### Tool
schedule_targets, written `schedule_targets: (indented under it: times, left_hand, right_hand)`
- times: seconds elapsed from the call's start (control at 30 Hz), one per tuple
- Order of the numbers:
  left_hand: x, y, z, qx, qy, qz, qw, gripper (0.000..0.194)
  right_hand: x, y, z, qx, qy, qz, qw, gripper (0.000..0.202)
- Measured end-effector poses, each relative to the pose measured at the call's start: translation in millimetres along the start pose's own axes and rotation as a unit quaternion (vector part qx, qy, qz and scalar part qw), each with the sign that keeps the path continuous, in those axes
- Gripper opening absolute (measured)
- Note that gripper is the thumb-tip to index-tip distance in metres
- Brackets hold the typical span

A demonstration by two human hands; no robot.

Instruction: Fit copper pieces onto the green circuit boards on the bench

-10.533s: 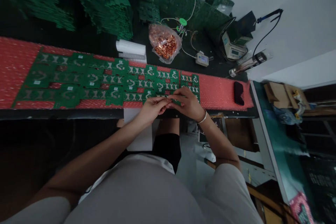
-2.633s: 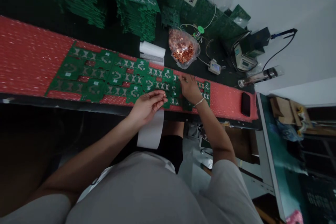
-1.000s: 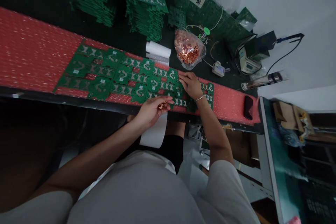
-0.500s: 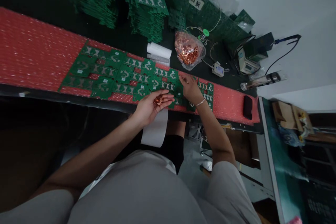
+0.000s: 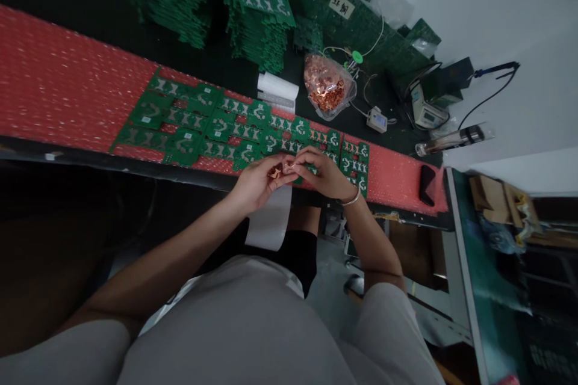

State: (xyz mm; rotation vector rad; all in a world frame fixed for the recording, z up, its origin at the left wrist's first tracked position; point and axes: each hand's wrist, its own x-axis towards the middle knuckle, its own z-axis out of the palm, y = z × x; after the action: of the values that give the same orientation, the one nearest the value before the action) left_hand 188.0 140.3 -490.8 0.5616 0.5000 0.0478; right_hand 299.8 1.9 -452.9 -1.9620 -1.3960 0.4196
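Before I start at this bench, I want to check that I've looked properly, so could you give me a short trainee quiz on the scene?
1. Multiple choice: what does the left hand hold?
A) a coil of wire
B) copper-coloured pieces
C) a roll of tape
2. True or false: there is a bracelet on the wrist of the right hand.
3. Fill in the colour: the green boards lie in rows on a long ____ sheet.

Key: 1 B; 2 true; 3 red
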Motion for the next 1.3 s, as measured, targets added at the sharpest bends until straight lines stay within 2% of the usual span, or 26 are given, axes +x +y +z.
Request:
schedule_targets:
  times: [0.07,0.13,0.23,0.33,0.43,0.6,0.73,0.87,1.03,1.13,1.23,1.3]
  left_hand:
    - [-1,0,-1.8,0.045,-0.01,0.002,0.999,0.017]
    - [0,-1,-3.5,0.087,-0.028,0.001,0.996,0.024]
    - [2,-2,-5.5,0.114,-0.045,0.017,0.992,0.033]
    - [3,-4,-8.0,0.119,-0.034,0.031,0.992,0.038]
    - [5,-5,-11.6,0.114,-0.014,0.053,0.992,0.041]
    - [6,-2,-15.6,0.113,-0.006,0.065,0.991,0.041]
    - [6,2,-18.6,0.109,-0.002,0.064,0.992,0.043]
    - [5,5,-23.5,0.109,0.001,0.067,0.992,0.041]
    - [7,11,-28.1,0.091,0.002,0.068,0.994,0.037]
    - [9,15,-29.5,0.074,0.01,0.076,0.994,0.039]
    - [8,16,-29.8,0.064,0.02,0.075,0.995,0.042]
    - [6,17,-29.6,0.065,0.02,0.06,0.996,0.044]
  right_hand:
    - [1,0,-4,0.003,-0.022,-0.002,1.0,0.015]
    - [1,0,-4,-0.022,-0.011,-0.008,1.0,0.015]
    - [1,1,5,-0.067,0.066,-0.002,0.996,0.013]
    - [0,1,17,-0.094,0.143,0.003,0.985,0.012]
    - [0,0,24,-0.105,0.161,-0.023,0.981,0.013]
    - [5,-3,27,-0.138,0.144,-0.032,0.979,0.014]
    - [12,-3,25,-0.166,0.105,-0.035,0.98,0.012]
    - [19,-3,20,-0.148,0.05,-0.078,0.985,0.011]
    - [26,-5,17,-0.132,0.021,-0.072,0.988,0.013]
    - [34,9,14,-0.144,0.056,-0.063,0.986,0.015]
    - [46,40,8,-0.192,0.101,-0.038,0.975,0.018]
    - [56,63,5,-0.222,0.102,-0.021,0.97,0.02]
